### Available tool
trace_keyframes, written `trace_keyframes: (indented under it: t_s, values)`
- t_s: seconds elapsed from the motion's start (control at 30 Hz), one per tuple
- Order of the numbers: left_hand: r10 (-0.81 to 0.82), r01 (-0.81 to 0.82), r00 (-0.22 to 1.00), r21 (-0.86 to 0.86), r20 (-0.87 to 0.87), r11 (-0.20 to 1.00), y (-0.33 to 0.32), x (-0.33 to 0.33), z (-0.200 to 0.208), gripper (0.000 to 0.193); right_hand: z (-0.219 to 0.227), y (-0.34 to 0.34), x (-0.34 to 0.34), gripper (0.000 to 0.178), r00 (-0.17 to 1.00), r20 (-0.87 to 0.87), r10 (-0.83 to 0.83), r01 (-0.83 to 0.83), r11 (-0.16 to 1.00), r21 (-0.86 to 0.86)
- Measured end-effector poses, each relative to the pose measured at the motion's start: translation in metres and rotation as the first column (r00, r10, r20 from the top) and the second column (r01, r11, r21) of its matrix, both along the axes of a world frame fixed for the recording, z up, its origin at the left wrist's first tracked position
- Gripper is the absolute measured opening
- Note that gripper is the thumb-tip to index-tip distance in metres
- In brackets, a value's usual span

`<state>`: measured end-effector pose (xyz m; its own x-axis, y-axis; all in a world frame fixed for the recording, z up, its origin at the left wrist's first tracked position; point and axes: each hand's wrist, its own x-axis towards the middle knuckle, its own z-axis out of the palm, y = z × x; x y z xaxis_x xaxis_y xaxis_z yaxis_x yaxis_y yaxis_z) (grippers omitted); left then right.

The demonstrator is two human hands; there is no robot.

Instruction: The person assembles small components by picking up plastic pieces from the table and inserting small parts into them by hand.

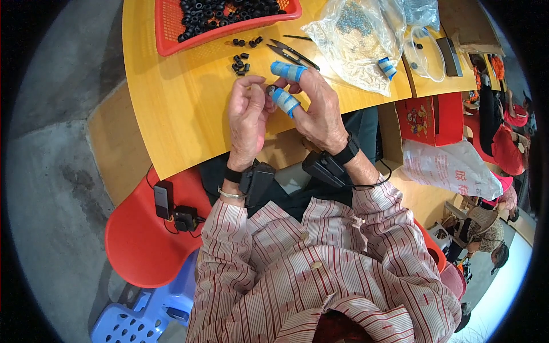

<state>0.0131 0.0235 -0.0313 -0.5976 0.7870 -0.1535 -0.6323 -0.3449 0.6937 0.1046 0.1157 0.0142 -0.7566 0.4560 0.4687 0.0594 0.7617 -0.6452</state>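
Over the table's near edge, my left hand (247, 117) and my right hand (322, 114) meet fingertip to fingertip. Between them is a small round black part (271, 90), pinched by the fingers of both hands and partly covered by them. Blue tape wraps (287, 71) cover my right thumb and a finger. Just beyond my hands lie several loose black cylindrical parts (240, 65) in small groups. A pair of black thread snips (293, 54) rests to their right, blades pointing left.
A red plastic basket (229, 31) full of black parts stands at the far left. To the right, a clear plastic bag (354, 48) holds many small pieces, with a blue tape roll (387, 68) on it. A red box (432, 120) is beside the table; people sit farther right.
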Motion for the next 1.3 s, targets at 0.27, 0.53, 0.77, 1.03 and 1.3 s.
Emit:
trace_keyframes:
  t_s: [0.27, 0.53, 0.77, 1.03, 1.3]
  values:
    - [-0.027, -0.129, 0.757, -0.191, -0.653, 0.973, -0.005, 0.012, -0.005, 0.027, -0.013, -0.001, 0.011, 0.036, 0.992, 0.057, -0.113, 0.126, 0.867, -0.481]
    - [-0.123, -0.222, 0.604, -0.315, -0.787, 0.923, -0.012, 0.008, -0.007, 0.031, -0.011, -0.011, 0.013, 0.035, 0.989, 0.091, -0.118, 0.149, 0.819, -0.554]
    - [-0.176, -0.225, 0.523, -0.334, -0.834, 0.916, -0.012, 0.009, 0.006, 0.032, -0.015, -0.012, 0.018, 0.036, 0.983, 0.140, -0.120, 0.176, 0.837, -0.519]
    - [-0.219, -0.169, 0.545, -0.363, -0.809, 0.916, -0.017, 0.008, 0.010, 0.035, -0.014, -0.018, 0.018, 0.034, 0.981, 0.107, -0.161, 0.193, 0.807, -0.557]
    - [-0.270, -0.197, 0.414, -0.375, -0.869, 0.906, -0.018, 0.004, 0.011, 0.032, -0.014, -0.020, 0.020, 0.032, 0.984, 0.056, -0.172, 0.174, 0.811, -0.558]
